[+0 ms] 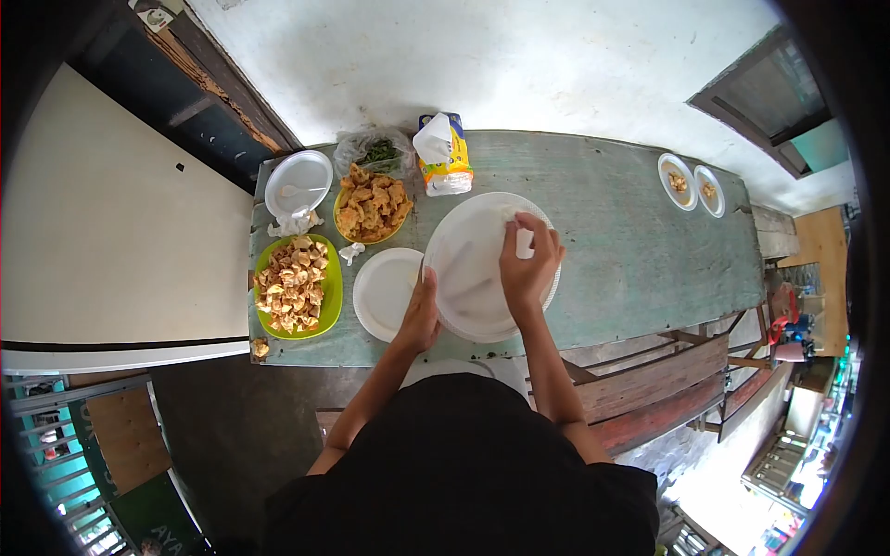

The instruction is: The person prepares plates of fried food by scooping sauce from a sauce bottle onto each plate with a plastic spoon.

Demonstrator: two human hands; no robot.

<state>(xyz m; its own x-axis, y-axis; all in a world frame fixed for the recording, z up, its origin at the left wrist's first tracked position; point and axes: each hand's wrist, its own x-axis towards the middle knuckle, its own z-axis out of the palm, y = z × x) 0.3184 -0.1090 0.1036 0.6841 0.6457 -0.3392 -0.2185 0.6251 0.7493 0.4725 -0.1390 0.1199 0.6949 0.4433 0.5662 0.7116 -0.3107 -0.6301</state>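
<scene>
My left hand (pixel 423 313) grips the left rim of a large, shallow white round plate (pixel 473 246), its fingers partly hidden. Over the right part of that plate is my right hand (pixel 532 264), thumb and fingertips pinched together on a small white wad (pixel 508 213) that looks like tissue. The wad touches or nearly touches the plate's surface. Left of the large plate, and partly behind my left hand, a smaller white plate (pixel 380 292) lies on the table. A pack of tissues (pixel 448 167) with one sheet pulled out stands behind the large plate.
On the green table (pixel 616 250), a green plate (pixel 335 287) holds folded golden snacks, and fried pieces (pixel 373 206) fill another plate. A bag of greens (pixel 380 150) and a white bowl with a spoon (pixel 298 183) sit behind. Two small plates (pixel 679 183) stand far right; a wooden bench (pixel 649 375) runs in front.
</scene>
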